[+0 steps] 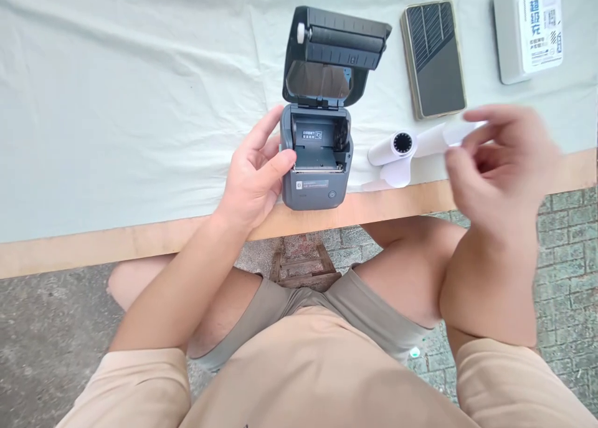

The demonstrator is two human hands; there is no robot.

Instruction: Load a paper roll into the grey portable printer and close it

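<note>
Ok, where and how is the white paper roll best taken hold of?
Grip the paper roll around its rounded body, coming down from above with the right hand. It seems to lie on its side, dark core at the right end, so the hand could probably span the curve. I'd avoid the loose paper trailing rightward, which may unwind.

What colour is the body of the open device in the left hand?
The device body is dark blue-grey, seen best in the head view.

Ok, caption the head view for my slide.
Left hand holds an open label printer; right hand near a white paper roll.
</note>
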